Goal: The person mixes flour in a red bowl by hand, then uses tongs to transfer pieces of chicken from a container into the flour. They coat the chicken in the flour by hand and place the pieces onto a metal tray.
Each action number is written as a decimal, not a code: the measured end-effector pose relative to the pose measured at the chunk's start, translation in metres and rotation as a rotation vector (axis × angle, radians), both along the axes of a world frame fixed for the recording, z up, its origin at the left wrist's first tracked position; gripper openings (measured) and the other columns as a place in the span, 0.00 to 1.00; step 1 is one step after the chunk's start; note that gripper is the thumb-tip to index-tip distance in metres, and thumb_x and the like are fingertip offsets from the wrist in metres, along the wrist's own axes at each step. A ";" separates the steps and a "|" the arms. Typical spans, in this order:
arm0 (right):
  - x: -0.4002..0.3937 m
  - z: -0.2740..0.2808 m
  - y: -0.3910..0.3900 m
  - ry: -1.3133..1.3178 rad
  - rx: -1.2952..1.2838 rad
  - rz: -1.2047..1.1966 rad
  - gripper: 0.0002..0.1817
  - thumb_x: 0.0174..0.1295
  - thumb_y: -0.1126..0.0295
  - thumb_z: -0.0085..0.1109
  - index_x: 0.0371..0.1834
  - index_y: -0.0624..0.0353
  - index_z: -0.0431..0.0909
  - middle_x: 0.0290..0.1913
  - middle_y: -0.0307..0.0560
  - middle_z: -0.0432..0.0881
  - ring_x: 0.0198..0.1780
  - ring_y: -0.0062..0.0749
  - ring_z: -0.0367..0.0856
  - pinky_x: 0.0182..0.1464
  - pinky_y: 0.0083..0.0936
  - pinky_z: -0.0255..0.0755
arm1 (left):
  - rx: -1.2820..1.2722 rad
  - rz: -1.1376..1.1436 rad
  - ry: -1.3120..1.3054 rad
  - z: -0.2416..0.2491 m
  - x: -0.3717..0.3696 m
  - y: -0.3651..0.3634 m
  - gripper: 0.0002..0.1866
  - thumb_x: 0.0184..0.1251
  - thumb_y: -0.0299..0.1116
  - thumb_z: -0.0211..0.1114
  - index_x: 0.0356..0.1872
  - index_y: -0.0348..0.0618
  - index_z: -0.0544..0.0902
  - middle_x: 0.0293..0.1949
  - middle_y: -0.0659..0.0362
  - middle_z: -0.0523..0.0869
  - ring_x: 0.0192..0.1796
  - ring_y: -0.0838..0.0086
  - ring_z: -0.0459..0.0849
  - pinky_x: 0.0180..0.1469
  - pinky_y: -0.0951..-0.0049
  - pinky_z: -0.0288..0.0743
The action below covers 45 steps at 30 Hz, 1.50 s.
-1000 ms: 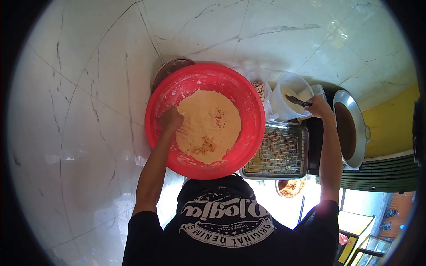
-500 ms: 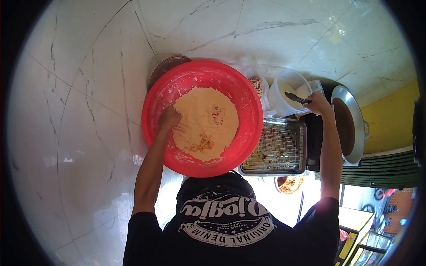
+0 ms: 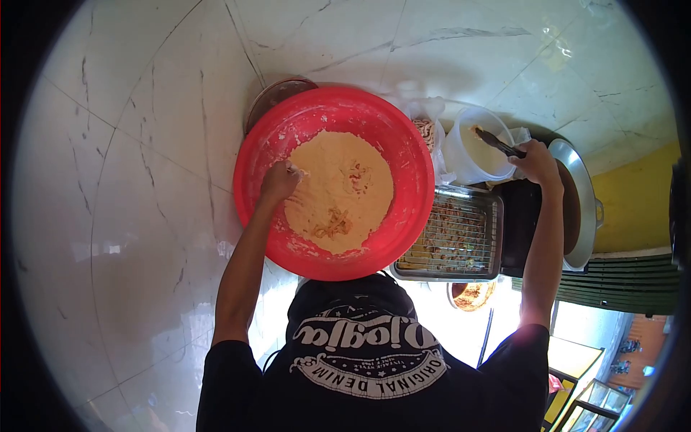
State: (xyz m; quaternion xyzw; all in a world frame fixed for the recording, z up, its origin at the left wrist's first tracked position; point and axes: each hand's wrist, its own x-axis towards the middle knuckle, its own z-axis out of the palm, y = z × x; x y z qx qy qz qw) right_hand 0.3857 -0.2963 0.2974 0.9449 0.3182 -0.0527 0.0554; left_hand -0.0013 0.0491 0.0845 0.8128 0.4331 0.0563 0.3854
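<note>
My right hand (image 3: 538,164) grips dark tongs (image 3: 502,144), their tips over a white plastic tub (image 3: 461,155). A small pale-orange bit shows at the tips, too small to name. Inside the tub is a pale content. My left hand (image 3: 281,180) is closed over the left side of a large red basin (image 3: 404,230), with whitish powder on its fingertips; whether anything is inside them is hidden. The basin holds a bed of pale yellow flour (image 3: 317,173). Two coated clumps lie in it, a reddish one (image 3: 359,178) and a light brown one (image 3: 334,225).
Right of the basin stands a metal tray with a wire rack (image 3: 468,234). Behind it is a plastic bag of pale strips (image 3: 426,133). A large metal wok (image 3: 586,201) of brown liquid sits at far right. A marbled tile wall (image 3: 165,144) runs behind.
My right hand and the tongs have shifted slightly right, and the tong tips have risen toward the tub's far rim. My left hand has turned, showing its powdery fingertips.
</note>
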 end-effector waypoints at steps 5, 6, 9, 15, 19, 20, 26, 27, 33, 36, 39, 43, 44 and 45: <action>-0.049 0.042 0.014 0.018 0.145 0.189 0.20 0.49 0.59 0.66 0.43 0.57 0.83 0.38 0.57 0.82 0.41 0.48 0.80 0.46 0.38 0.72 | -0.023 -0.027 -0.022 0.009 -0.011 -0.004 0.14 0.54 0.36 0.66 0.37 0.36 0.82 0.37 0.46 0.85 0.43 0.56 0.84 0.45 0.64 0.75; -0.059 0.043 0.020 0.158 0.127 0.215 0.19 0.49 0.60 0.65 0.42 0.58 0.84 0.35 0.58 0.82 0.39 0.48 0.80 0.44 0.38 0.72 | 0.002 -0.053 0.012 0.010 -0.012 -0.005 0.14 0.54 0.35 0.66 0.37 0.35 0.83 0.36 0.45 0.85 0.43 0.57 0.85 0.44 0.64 0.75; -0.093 0.023 0.036 0.281 0.180 0.358 0.16 0.49 0.61 0.66 0.40 0.56 0.84 0.28 0.57 0.81 0.35 0.47 0.81 0.40 0.38 0.71 | 0.002 -0.100 0.039 0.012 -0.012 -0.007 0.14 0.54 0.34 0.67 0.38 0.34 0.83 0.36 0.45 0.85 0.42 0.57 0.85 0.44 0.64 0.75; -0.161 -0.065 0.078 0.601 0.001 0.555 0.17 0.48 0.60 0.67 0.43 0.49 0.84 0.31 0.51 0.83 0.37 0.45 0.82 0.43 0.37 0.74 | -0.125 -0.190 -0.050 0.011 -0.005 -0.010 0.13 0.55 0.30 0.67 0.38 0.32 0.83 0.33 0.47 0.86 0.38 0.62 0.86 0.42 0.69 0.76; -0.192 -0.097 0.094 0.616 -0.102 0.559 0.20 0.46 0.59 0.69 0.44 0.49 0.84 0.36 0.51 0.84 0.43 0.43 0.82 0.46 0.37 0.75 | -0.203 -0.239 -0.130 0.016 -0.001 -0.012 0.11 0.55 0.28 0.67 0.38 0.32 0.83 0.31 0.51 0.86 0.35 0.68 0.85 0.40 0.72 0.75; -0.194 -0.101 0.096 0.600 -0.121 0.562 0.20 0.45 0.58 0.69 0.44 0.50 0.84 0.36 0.51 0.84 0.43 0.43 0.82 0.47 0.36 0.75 | -0.203 -0.236 -0.127 0.020 -0.001 -0.013 0.11 0.55 0.28 0.67 0.38 0.32 0.83 0.31 0.51 0.86 0.35 0.68 0.85 0.40 0.72 0.75; -0.172 -0.091 0.098 0.596 -0.088 0.589 0.20 0.44 0.59 0.69 0.43 0.51 0.84 0.36 0.51 0.83 0.42 0.44 0.82 0.45 0.37 0.75 | -0.149 -0.305 -0.100 0.051 0.000 -0.025 0.09 0.59 0.26 0.66 0.39 0.32 0.83 0.35 0.52 0.86 0.36 0.73 0.83 0.42 0.74 0.75; -0.170 -0.088 0.099 0.594 -0.030 0.596 0.20 0.44 0.59 0.69 0.43 0.51 0.84 0.35 0.52 0.83 0.41 0.45 0.82 0.45 0.38 0.75 | -0.142 -0.321 -0.118 0.055 0.001 -0.028 0.10 0.59 0.25 0.65 0.41 0.33 0.83 0.36 0.52 0.86 0.37 0.72 0.83 0.42 0.73 0.75; -0.167 -0.095 0.099 0.499 0.251 0.678 0.21 0.43 0.60 0.69 0.42 0.54 0.83 0.31 0.54 0.82 0.38 0.48 0.81 0.44 0.39 0.74 | -0.098 -0.443 -0.142 0.076 0.015 -0.036 0.12 0.57 0.24 0.65 0.43 0.34 0.82 0.38 0.52 0.85 0.40 0.69 0.83 0.46 0.71 0.75; -0.166 -0.086 0.100 0.552 0.231 0.641 0.20 0.45 0.60 0.68 0.43 0.54 0.83 0.30 0.55 0.81 0.38 0.48 0.81 0.43 0.40 0.74 | -0.052 -0.470 -0.147 0.086 0.022 -0.041 0.13 0.56 0.24 0.65 0.44 0.34 0.81 0.38 0.53 0.85 0.42 0.68 0.83 0.48 0.71 0.74; -0.165 -0.084 0.097 0.525 0.230 0.645 0.19 0.47 0.60 0.67 0.42 0.54 0.83 0.30 0.54 0.81 0.38 0.49 0.80 0.44 0.40 0.74 | -0.072 -0.505 -0.168 0.085 0.028 -0.042 0.14 0.56 0.23 0.65 0.45 0.35 0.81 0.38 0.52 0.85 0.42 0.67 0.82 0.49 0.71 0.74; -0.158 -0.091 0.091 0.473 0.275 0.675 0.18 0.48 0.60 0.66 0.41 0.54 0.83 0.30 0.54 0.81 0.39 0.48 0.80 0.44 0.40 0.73 | -0.046 -0.566 -0.216 0.077 0.036 -0.038 0.16 0.55 0.25 0.66 0.46 0.36 0.80 0.41 0.53 0.84 0.45 0.69 0.82 0.50 0.71 0.73; -0.156 -0.091 0.088 0.471 0.283 0.674 0.18 0.47 0.60 0.66 0.41 0.54 0.83 0.30 0.54 0.81 0.39 0.48 0.80 0.44 0.40 0.73 | -0.043 -0.572 -0.218 0.076 0.038 -0.037 0.16 0.55 0.25 0.66 0.46 0.36 0.80 0.41 0.53 0.84 0.45 0.69 0.82 0.50 0.71 0.73; -0.153 -0.088 0.086 0.467 0.290 0.674 0.17 0.47 0.59 0.66 0.40 0.54 0.83 0.30 0.54 0.81 0.39 0.48 0.80 0.43 0.40 0.73 | -0.142 -0.542 -0.236 0.076 0.040 -0.036 0.16 0.55 0.26 0.66 0.47 0.38 0.80 0.46 0.53 0.83 0.50 0.68 0.79 0.54 0.66 0.70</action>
